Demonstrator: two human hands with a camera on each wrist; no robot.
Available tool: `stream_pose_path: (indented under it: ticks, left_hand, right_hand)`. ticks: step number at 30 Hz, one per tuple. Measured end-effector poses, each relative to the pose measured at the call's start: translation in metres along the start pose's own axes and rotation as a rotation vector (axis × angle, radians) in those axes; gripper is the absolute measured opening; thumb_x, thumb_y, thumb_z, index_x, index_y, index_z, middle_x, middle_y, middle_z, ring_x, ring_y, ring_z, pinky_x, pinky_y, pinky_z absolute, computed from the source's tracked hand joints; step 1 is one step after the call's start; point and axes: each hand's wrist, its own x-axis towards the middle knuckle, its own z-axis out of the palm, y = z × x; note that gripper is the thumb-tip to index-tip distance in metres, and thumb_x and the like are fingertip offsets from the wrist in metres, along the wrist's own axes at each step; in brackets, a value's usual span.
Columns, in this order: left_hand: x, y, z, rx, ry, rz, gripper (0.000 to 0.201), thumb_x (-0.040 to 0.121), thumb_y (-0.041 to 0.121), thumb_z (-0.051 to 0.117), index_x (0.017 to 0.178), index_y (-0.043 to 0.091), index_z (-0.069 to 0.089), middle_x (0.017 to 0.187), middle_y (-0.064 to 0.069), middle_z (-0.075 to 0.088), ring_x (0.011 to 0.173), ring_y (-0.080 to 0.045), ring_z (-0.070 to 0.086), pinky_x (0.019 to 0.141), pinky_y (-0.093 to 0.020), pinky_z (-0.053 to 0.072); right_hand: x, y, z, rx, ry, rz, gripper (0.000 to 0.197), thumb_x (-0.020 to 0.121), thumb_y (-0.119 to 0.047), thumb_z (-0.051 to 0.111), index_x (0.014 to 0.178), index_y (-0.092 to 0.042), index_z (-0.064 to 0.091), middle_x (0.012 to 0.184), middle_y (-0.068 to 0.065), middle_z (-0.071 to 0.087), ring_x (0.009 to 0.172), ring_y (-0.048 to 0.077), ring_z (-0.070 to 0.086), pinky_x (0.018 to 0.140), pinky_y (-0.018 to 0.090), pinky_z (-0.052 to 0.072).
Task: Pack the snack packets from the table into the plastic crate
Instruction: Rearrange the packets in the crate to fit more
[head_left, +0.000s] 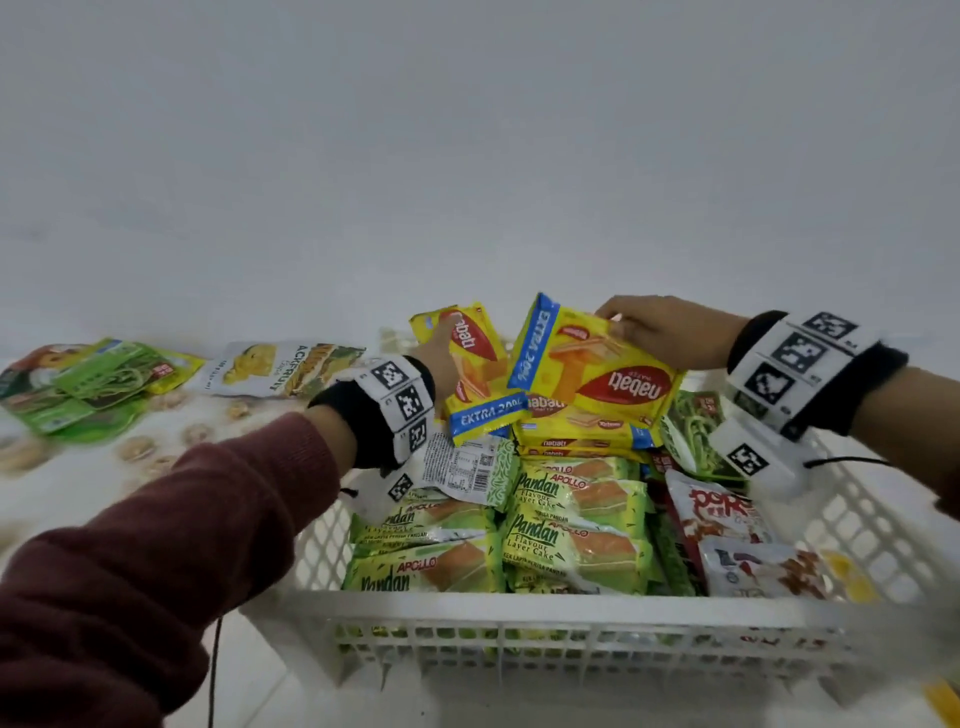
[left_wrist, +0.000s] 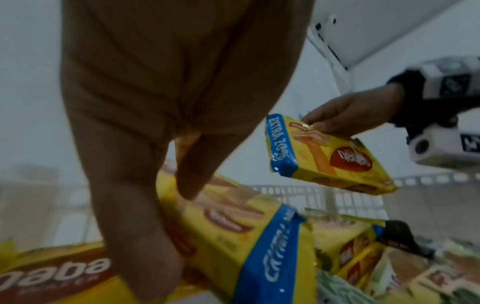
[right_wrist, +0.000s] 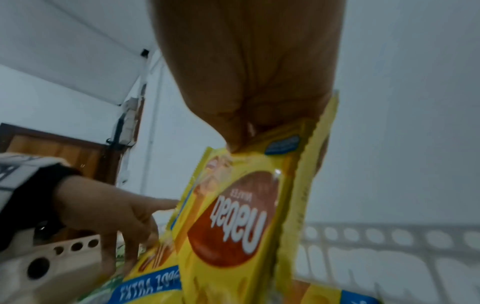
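A white plastic crate (head_left: 519, 618) stands in front of me, filled with packets. My right hand (head_left: 623, 325) pinches the top edge of a yellow nabati wafer packet (head_left: 597, 379) and holds it tilted above the crate's far side. This right hand (right_wrist: 239, 139) and its hanging packet (right_wrist: 233, 226) fill the right wrist view. My left hand (head_left: 441, 353) lies with fairly straight fingers on a second nabati packet (head_left: 478, 374), which leans on the stacked nabati packets. In the left wrist view the left hand (left_wrist: 171, 232) rests on that packet (left_wrist: 233, 230).
On the patterned table to the left lie several green packets (head_left: 93, 384) and a jackfruit chips packet (head_left: 280, 364). Pandan cake packets (head_left: 571, 540) and a popcorn packet (head_left: 717, 514) fill the crate's near part. A plain wall rises behind.
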Motion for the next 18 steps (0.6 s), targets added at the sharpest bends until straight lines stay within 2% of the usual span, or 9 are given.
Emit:
stream_pose_path:
  ticks: [2, 4, 6, 8, 10, 12, 14, 16, 18]
  left_hand:
    - [-0.002, 0.003, 0.0, 0.219, -0.107, -0.006, 0.051, 0.1, 0.006, 0.028, 0.148, 0.011, 0.01, 0.131, -0.007, 0.047, 0.071, -0.014, 0.043, 0.046, -0.012, 0.034]
    - [-0.006, 0.009, -0.004, 0.366, -0.114, -0.005, 0.054, 0.1, 0.006, 0.027, 0.149, 0.015, 0.007, 0.141, -0.009, 0.041, 0.08, -0.015, 0.048, 0.045, -0.013, 0.036]
    - [-0.01, 0.014, -0.008, 0.497, -0.069, -0.004, 0.06, 0.097, 0.008, 0.037, 0.149, 0.02, 0.011, 0.144, -0.016, 0.037, 0.109, -0.023, 0.052, 0.073, -0.018, 0.049]
    - [-0.016, 0.017, -0.01, 0.699, 0.024, 0.042, 0.06, 0.091, 0.008, 0.05, 0.145, 0.019, 0.025, 0.144, -0.017, 0.029, 0.128, -0.032, 0.036, 0.096, -0.037, 0.042]
    - [-0.015, 0.018, -0.01, 0.802, 0.061, 0.178, 0.069, 0.084, 0.007, 0.06, 0.143, 0.019, 0.027, 0.149, -0.014, 0.014, 0.135, -0.033, 0.021, 0.101, -0.043, 0.036]
    - [-0.01, 0.019, -0.009, 0.873, -0.012, 0.29, 0.087, 0.08, 0.009, 0.066, 0.148, 0.026, 0.014, 0.154, -0.01, 0.001, 0.141, -0.03, 0.011, 0.108, -0.045, 0.027]
    - [-0.002, 0.02, -0.004, 0.98, -0.073, 0.332, 0.095, 0.08, 0.014, 0.067, 0.148, 0.03, 0.002, 0.157, -0.006, -0.006, 0.144, -0.028, 0.004, 0.115, -0.047, 0.016]
    - [0.004, 0.024, 0.003, 1.094, -0.103, 0.36, 0.09, 0.086, 0.02, 0.063, 0.148, 0.029, -0.002, 0.157, 0.0, -0.008, 0.145, -0.026, 0.001, 0.116, -0.05, 0.008]
    - [0.005, 0.03, 0.007, 1.174, -0.11, 0.389, 0.082, 0.089, 0.024, 0.058, 0.149, 0.027, 0.002, 0.158, 0.002, -0.003, 0.145, -0.026, 0.003, 0.116, -0.052, 0.003]
  right_hand:
    - [0.008, 0.003, 0.001, 0.053, -0.029, 0.061, 0.033, 0.101, -0.017, 0.029, 0.128, -0.007, 0.046, 0.127, 0.014, 0.054, 0.11, 0.027, 0.052, 0.08, 0.024, 0.037]
    - [0.016, 0.006, 0.007, 0.098, -0.066, 0.1, 0.033, 0.101, -0.014, 0.029, 0.129, -0.007, 0.045, 0.129, 0.015, 0.053, 0.115, 0.028, 0.052, 0.079, 0.024, 0.037]
    - [0.023, 0.011, 0.017, 0.16, -0.086, 0.109, 0.032, 0.101, -0.013, 0.028, 0.13, -0.014, 0.04, 0.121, 0.021, 0.056, 0.105, 0.034, 0.058, 0.07, 0.027, 0.042]
    - [0.027, 0.016, 0.026, 0.218, -0.073, 0.094, 0.028, 0.1, -0.012, 0.026, 0.123, -0.023, 0.039, 0.111, 0.024, 0.059, 0.086, 0.032, 0.06, 0.061, 0.027, 0.043]
    - [0.03, 0.018, 0.031, 0.261, -0.045, 0.088, 0.023, 0.1, -0.014, 0.027, 0.113, -0.031, 0.039, 0.109, 0.022, 0.058, 0.08, 0.026, 0.057, 0.058, 0.025, 0.044]
    - [0.027, 0.017, 0.033, 0.288, -0.045, 0.109, 0.015, 0.099, -0.024, 0.036, 0.114, -0.029, 0.039, 0.107, 0.017, 0.06, 0.08, 0.024, 0.058, 0.055, 0.021, 0.047]
    - [0.024, 0.017, 0.035, 0.296, -0.12, 0.105, 0.035, 0.092, -0.03, 0.053, 0.123, -0.026, 0.036, 0.104, 0.007, 0.058, 0.082, 0.022, 0.059, 0.057, 0.017, 0.05]
    - [0.021, 0.016, 0.034, 0.275, -0.182, 0.096, 0.062, 0.082, -0.025, 0.068, 0.132, -0.027, 0.031, 0.108, 0.002, 0.056, 0.09, 0.02, 0.058, 0.07, 0.025, 0.051]
    - [0.018, 0.016, 0.032, 0.266, -0.209, 0.128, 0.063, 0.078, -0.019, 0.073, 0.132, -0.023, 0.038, 0.099, -0.002, 0.059, 0.084, 0.018, 0.06, 0.072, 0.027, 0.051]
